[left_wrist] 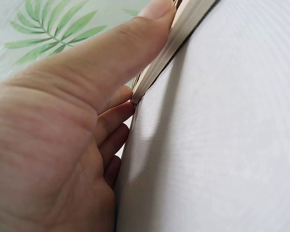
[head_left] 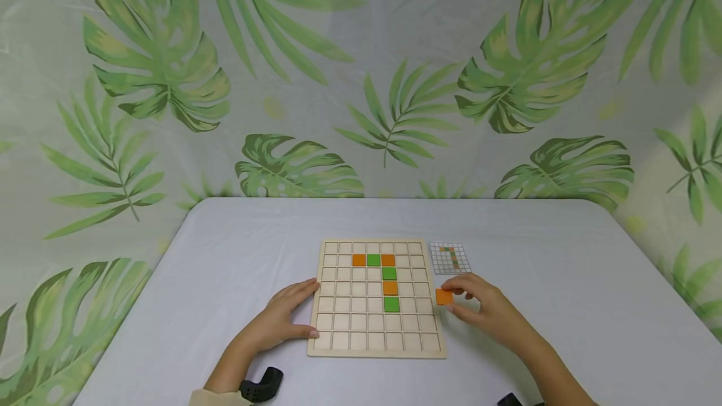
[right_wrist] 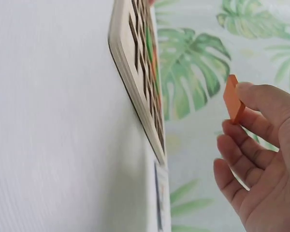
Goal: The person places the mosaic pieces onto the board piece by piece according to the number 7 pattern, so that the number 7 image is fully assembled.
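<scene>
A wooden grid board (head_left: 350,321) lies flat on the table, with three green and three orange square tiles set in its cells. My left hand (head_left: 279,317) rests against the board's left edge, thumb and fingers spread apart along it. In the left wrist view the thumb (left_wrist: 111,53) touches the board's rim. Just right of the board, my right hand (head_left: 487,306) pinches an orange square tile (head_left: 444,297) between thumb and fingers. The right wrist view shows this orange tile (right_wrist: 233,100) held at its edges, clear of the board.
A small printed card (head_left: 449,258) showing a coloured grid pattern lies right of the board's upper corner. The white table (head_left: 254,224) ends at a leaf-patterned backdrop (head_left: 304,105). Black straps or camera mounts (head_left: 262,385) show near both wrists.
</scene>
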Tool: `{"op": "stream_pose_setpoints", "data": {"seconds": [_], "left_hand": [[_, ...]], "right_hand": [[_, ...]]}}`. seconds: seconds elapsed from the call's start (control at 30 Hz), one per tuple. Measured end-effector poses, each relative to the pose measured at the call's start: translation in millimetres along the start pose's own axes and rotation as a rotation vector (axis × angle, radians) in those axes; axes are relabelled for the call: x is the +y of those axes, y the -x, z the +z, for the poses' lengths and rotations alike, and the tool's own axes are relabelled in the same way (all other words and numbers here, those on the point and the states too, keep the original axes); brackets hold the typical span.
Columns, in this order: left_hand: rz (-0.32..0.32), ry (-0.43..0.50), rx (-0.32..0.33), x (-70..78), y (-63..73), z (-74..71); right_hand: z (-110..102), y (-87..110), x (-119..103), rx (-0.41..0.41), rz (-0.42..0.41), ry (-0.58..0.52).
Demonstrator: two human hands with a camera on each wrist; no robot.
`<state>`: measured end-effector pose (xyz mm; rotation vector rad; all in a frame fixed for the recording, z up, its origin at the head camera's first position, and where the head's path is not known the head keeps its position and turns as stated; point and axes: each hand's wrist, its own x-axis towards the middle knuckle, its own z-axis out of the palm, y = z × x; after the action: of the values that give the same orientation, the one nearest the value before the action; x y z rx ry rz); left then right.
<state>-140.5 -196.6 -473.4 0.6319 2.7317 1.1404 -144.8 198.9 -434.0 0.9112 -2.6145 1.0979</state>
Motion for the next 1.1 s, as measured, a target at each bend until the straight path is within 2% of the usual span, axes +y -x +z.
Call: {"op": "stream_pose_setpoints", "data": {"seconds": [0.27, 0.43, 0.5, 0.57, 0.83, 1.0, 1.1], "left_hand": [[0.008, -0.009, 0.0, -0.4, -0.1, 0.4], [0.011, -0.009, -0.005, -0.2, -0.1, 0.4], [0.01, -0.007, -0.007, 0.0, 0.3, 0.5], [0.008, -0.007, -0.01, 0.0, 0.8, 0.5], [0.002, -0.007, -0.01, 1.1, 2.4, -1.3], [0.003, 0.0, -0.013, 1.0, 2.4, -1.4], [0.007, 0.001, -0.013, 0.6, 1.9, -0.9]], "right_hand": [[39.0, -15.8, -8.3, -0.092, -0.076, -0.087], [55.6, -18.5, -14.7, -0.178, 0.032, -0.122], [60.1, -18.5, -17.4, -0.205, 0.075, -0.108], [64.1, -18.4, -19.5, -0.226, 0.083, -0.067], [73.5, -19.1, -25.3, -0.213, -0.007, 0.091], [74.1, -17.8, -26.7, -0.209, -0.012, 0.103], [71.6, -16.5, -28.3, -0.208, 0.013, 0.072]]}}
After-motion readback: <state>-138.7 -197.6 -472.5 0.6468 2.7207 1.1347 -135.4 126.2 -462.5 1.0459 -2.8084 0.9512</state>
